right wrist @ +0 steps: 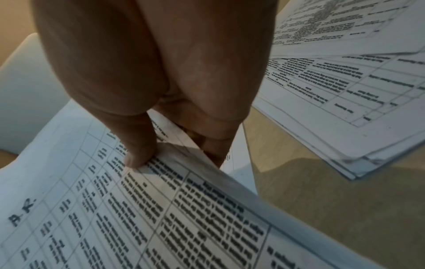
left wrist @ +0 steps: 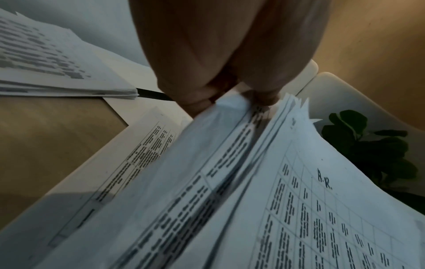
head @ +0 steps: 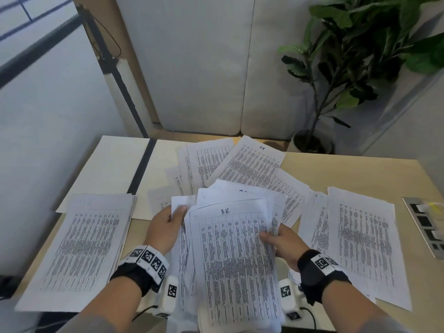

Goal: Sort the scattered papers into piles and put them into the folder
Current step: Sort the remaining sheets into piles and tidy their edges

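Observation:
I hold a loose bundle of printed sheets (head: 235,255) above the table's near edge; its top page is marked "A.R." (left wrist: 345,209). My left hand (head: 168,224) grips the bundle's upper left edge, thumb on top. My right hand (head: 278,239) pinches the right edge of the top sheet (right wrist: 138,209), thumb on the page and fingers beneath. A tidy pile (head: 84,251) lies at the left and another pile (head: 360,239) at the right. More sheets (head: 240,162) lie scattered behind the bundle. The open cream folder (head: 110,169) lies at the back left, partly covered.
A potted plant (head: 355,56) stands off the table's far right corner. A metal tray (head: 430,227) with small compartments sits at the right edge. Padded white panels (head: 204,68) rise behind the table (head: 348,174).

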The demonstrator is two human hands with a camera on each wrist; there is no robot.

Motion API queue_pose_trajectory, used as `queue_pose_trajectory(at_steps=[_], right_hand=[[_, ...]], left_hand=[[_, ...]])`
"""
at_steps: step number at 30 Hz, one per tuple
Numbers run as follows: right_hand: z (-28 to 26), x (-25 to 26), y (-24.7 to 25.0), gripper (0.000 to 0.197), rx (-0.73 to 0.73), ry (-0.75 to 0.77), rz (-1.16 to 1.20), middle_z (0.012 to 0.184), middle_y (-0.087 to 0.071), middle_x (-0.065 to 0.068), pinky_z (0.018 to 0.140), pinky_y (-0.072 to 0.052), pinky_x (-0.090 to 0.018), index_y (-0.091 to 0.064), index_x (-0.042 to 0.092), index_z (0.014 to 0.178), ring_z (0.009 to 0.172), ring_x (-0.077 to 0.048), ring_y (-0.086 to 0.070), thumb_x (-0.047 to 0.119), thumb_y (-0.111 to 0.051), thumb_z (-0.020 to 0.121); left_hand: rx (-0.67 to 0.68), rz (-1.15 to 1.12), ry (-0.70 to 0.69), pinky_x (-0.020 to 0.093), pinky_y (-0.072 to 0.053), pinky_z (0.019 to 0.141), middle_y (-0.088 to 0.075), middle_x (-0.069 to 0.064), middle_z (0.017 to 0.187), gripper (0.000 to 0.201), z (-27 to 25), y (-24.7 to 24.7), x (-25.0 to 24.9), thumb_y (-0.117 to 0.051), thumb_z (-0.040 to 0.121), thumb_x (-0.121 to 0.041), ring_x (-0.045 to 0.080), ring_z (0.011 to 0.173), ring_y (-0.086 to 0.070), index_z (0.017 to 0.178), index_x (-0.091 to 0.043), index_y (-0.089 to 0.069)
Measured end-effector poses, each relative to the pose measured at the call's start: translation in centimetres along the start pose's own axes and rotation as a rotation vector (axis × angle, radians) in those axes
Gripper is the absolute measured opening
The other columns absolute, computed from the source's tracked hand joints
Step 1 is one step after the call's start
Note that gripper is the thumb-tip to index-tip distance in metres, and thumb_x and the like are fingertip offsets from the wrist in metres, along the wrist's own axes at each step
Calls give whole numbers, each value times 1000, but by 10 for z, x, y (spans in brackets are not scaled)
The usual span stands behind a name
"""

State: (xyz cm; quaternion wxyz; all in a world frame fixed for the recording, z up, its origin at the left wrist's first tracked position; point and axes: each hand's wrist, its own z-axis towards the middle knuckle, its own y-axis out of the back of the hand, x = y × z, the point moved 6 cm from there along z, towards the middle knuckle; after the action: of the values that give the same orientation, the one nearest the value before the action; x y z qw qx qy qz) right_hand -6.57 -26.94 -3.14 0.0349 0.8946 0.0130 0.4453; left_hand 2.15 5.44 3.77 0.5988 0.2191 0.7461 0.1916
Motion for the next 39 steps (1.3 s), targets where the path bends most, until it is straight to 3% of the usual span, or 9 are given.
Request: queue_pose_trajectory(at_steps=[5, 8, 11, 19, 23, 28, 33, 35, 39], right_hand=[[0, 2, -2, 20, 50, -12, -9, 112, -80, -8, 104, -54, -53, -73, 14, 119, 108, -27, -75, 16, -67, 101], [-1, 1, -3, 20, 64, -27, 21, 111, -79, -9, 102, -56, -51, -72, 12, 121, 107, -28, -75, 15, -64, 103], [-2, -4, -4, 23, 91, -55, 52, 113, -78, -12, 102, -56, -54, -70, 10, 125, 109, -32, -74, 13, -60, 105], [2, -5, -11, 40, 11, -89, 280, 128, -73, -7, 105, -52, -56, -50, 20, 143, 117, -31, -70, 9, -57, 105], [7, -17, -12, 91, -48, -141, 139, 160, -42, -8, 116, -34, -61, -20, 30, 161, 142, -36, -46, 30, -79, 91], [14, -38, -17, 98, -146, -171, -99, 169, -25, -15, 118, -38, -47, -8, 15, 165, 150, -37, -36, 31, -74, 95], [16, -40, -19, 82, -195, -193, -190, 168, -27, -16, 86, -57, -30, -12, 9, 165, 108, -24, -65, 13, -61, 100], [14, -39, -16, 77, -213, -165, -162, 171, -23, -12, 110, -48, -43, -16, 10, 166, 129, -30, -58, 16, -58, 102], [14, -45, -14, 73, -219, -170, -24, 173, -19, -8, 127, -23, -45, -17, 11, 165, 158, -29, -22, 37, -53, 107]], left_hand=[[18, -47, 43, 35, -50, 81, -74, 1, 85, 50, 0, -9, -1, -45, 98, -64, 25, 92, -69, 90, -22, -73], [66, -349, 241, 50, -33, 117, -57, -10, 145, 80, -2, -20, 15, -40, 79, -91, 19, 138, -48, 136, -39, -61], [237, -466, 391, 57, -15, 123, -17, -13, 168, 110, -9, -39, 39, -36, 66, -103, 20, 156, -15, 159, -47, -21], [368, -329, 249, 49, -30, 120, -54, -17, 146, 90, -21, -72, 33, -75, 72, -74, 15, 139, -47, 149, -41, -43], [303, -285, 373, 49, -34, 117, -49, 0, 149, 92, -14, -76, 49, -80, 80, -53, 25, 133, -49, 153, -24, -32], [324, -74, 481, 42, -29, 119, -34, 9, 161, 84, -32, -84, 68, -68, 97, -36, 30, 148, -36, 160, -8, -21], [276, 37, 495, 40, -32, 117, -36, 15, 159, 64, -39, -95, 67, -61, 101, -32, 32, 143, -41, 152, -3, -37], [228, 94, 433, 35, -42, 109, -44, 13, 144, 39, -38, -91, 58, -62, 96, -35, 29, 117, -56, 124, -8, -62], [275, 51, 406, 37, -52, 103, -57, 2, 139, 85, -24, -104, 81, -69, 66, -68, 19, 111, -65, 136, -18, -60]])
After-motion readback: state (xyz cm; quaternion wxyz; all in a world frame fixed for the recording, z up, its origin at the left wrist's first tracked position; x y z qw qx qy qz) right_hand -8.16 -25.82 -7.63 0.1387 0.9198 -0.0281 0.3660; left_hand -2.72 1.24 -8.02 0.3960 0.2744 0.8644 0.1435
